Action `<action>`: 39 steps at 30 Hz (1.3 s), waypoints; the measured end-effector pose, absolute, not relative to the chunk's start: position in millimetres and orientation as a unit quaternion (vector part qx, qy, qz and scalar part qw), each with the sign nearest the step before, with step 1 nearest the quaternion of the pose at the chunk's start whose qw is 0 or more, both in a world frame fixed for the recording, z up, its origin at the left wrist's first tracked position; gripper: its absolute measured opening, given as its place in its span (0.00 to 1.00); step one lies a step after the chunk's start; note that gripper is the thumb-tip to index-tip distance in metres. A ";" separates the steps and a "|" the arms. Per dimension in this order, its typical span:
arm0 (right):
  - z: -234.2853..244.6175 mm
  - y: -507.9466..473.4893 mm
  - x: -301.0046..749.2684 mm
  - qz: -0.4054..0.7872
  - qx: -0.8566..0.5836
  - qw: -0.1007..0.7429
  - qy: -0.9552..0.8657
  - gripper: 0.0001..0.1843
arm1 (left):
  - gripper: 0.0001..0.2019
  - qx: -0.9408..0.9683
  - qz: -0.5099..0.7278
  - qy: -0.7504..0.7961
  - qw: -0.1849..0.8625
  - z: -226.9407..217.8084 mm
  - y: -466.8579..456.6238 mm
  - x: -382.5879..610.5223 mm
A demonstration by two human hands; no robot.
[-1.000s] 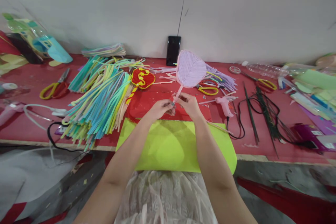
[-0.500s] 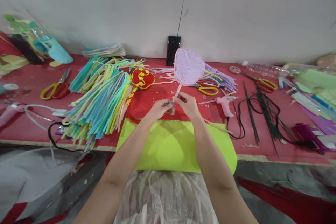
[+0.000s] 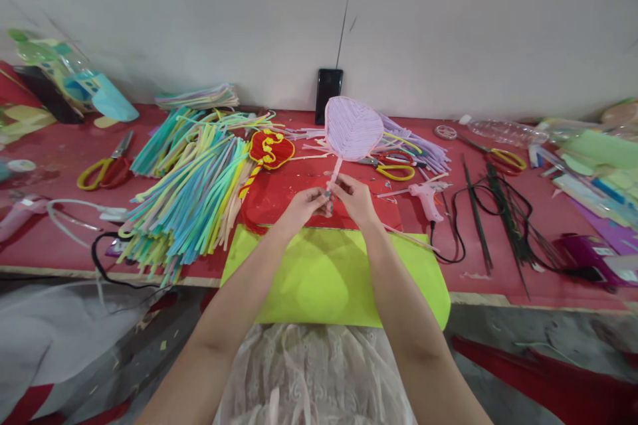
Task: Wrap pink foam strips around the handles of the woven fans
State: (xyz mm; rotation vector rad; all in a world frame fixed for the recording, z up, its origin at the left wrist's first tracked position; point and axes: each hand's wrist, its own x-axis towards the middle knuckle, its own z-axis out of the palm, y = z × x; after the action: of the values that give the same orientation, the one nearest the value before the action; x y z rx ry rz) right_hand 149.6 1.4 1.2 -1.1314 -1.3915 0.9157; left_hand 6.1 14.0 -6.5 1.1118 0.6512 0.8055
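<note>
Between my hands stands a lilac fan [image 3: 353, 129] made of pipe cleaners, with a pink wrapped handle. My left hand [image 3: 313, 201] pinches the lower end of that handle. Just above it, my right hand [image 3: 351, 196] grips the handle with thumb and fingers. The fan's leaf-shaped head tilts upward, away from me. Below the hands lie a red board [image 3: 286, 202] and a yellow-green sheet [image 3: 329, 285]. A finished-looking red fan with yellow trim [image 3: 272, 150] rests to the left of my hands.
A large heap of pastel pipe cleaners [image 3: 194, 179] covers the left. Scissors [image 3: 106, 163] lie beyond it. Right of my hands are a pink glue gun [image 3: 427, 200] with a black cord, more scissors [image 3: 396, 169] and dark green wires [image 3: 511, 212]. A black phone [image 3: 328, 94] leans on the wall.
The lilac fan's head has swung slightly to the left and a little lower. Both hands stay on the handle in nearly the same place.
</note>
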 end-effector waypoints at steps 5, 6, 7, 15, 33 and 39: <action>0.0 2.2 148.9 0.379 -0.484 0.535 -0.579 0.20 | 0.15 0.492 0.363 0.285 0.738 -9.1 15.0 6.0; -0.4 2.4 148.8 0.379 -0.484 0.536 -0.578 0.20 | 0.15 0.492 0.364 0.283 0.738 -9.3 15.1 6.0; -0.8 2.6 148.8 0.380 -0.482 0.538 -0.578 0.20 | 0.15 0.493 0.363 0.282 0.739 -9.3 15.2 6.1; 1.8 0.3 149.1 0.380 -0.486 0.532 -0.580 0.20 | 0.15 0.499 0.357 0.289 0.735 -9.0 15.5 6.0; -0.4 2.2 148.6 0.379 -0.477 0.535 -0.585 0.20 | 0.16 0.525 0.364 0.307 0.705 -0.3 11.1 5.8; -1.6 3.2 149.7 0.375 -0.481 0.534 -0.585 0.20 | 0.14 0.546 0.365 0.320 0.682 3.0 10.8 6.9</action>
State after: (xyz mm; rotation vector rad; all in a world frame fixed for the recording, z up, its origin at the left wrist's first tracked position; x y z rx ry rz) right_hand 149.7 3.2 -1.6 -1.1463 -1.3946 0.8942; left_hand 6.9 10.8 3.0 1.2249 0.7183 0.8196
